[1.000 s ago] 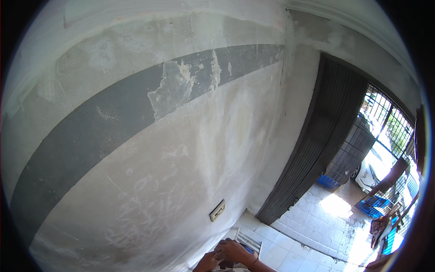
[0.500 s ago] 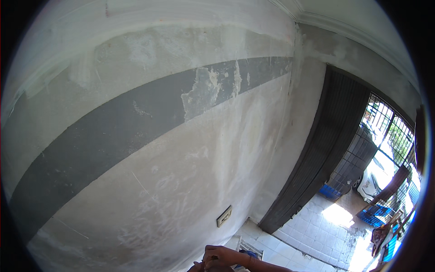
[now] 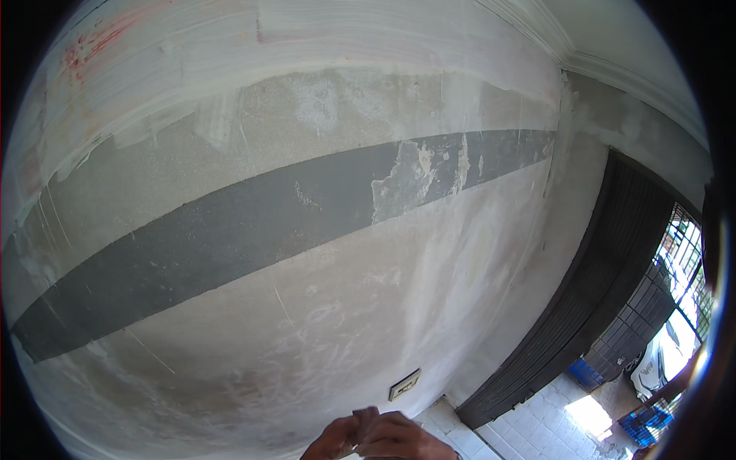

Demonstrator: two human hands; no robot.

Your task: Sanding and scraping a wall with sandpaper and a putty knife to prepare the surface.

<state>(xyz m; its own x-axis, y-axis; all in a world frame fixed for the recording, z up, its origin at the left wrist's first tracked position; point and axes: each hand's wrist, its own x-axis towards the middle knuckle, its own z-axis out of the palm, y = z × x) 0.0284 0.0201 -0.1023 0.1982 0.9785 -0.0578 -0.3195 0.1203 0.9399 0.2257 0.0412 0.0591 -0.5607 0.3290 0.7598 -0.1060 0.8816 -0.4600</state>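
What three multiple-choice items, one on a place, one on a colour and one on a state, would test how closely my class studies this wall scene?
1. Where do the person's hands show in the picture?
A. at the lower edge
B. at the top left
C. by the doorway

2. What colour is the broad band across the wall?
A. red
B. dark grey
C. blue

3. What state is the band's paint in?
A. freshly unbroken
B. chipped in patches
C. wholly stripped away

Answers:
1 A: the left hand and right hand meet low in the picture, below the wall plate.
2 B: the band runs dark grey across the pale wall.
3 B: a paler chipped patch breaks it.
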